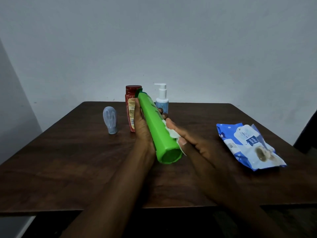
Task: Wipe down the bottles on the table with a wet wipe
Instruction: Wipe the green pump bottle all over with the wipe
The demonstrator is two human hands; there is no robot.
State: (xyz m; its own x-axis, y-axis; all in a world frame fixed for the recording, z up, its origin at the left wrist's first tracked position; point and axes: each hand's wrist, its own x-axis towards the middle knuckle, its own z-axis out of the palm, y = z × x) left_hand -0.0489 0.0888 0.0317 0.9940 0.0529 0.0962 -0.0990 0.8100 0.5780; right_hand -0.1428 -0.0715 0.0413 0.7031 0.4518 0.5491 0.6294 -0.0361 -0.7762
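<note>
Dark brown wood-grain tabletop (68, 169) fills the near and middle of the scene, and both forearms reach over its near edge.

Just above it, at centre, the left grip (144, 127) holds a long bright green plastic bottle (163, 131) clear of the wood. The palm is against the bottle's left side, and fingertips curl round from behind and show on its right. The bottle is tilted, flat base toward the camera and darker green cap pointing far and up. That probably steadies it and turns its long side to the other hand.

The right grip (193, 143) lies with fingers mostly straight, pressing a crumpled white wet wipe (173, 133) against the bottle's right side near the base. I judge this a lengthwise wiping stroke.

To the right, a blue and white soft pack of wet wipes (248, 143) lies flat, within easy reach for a fresh sheet.

Farther back, 3 more containers stand upright, apparently waiting their turn. A small grey squeeze tube (110, 121) stands on its cap at left. A red bottle with a dark red cap (131, 109) is partly hidden behind the left grip. A white pump bottle with a pale blue label (162, 100) stands behind the green one.

Beyond them is a plain grey wall.
</note>
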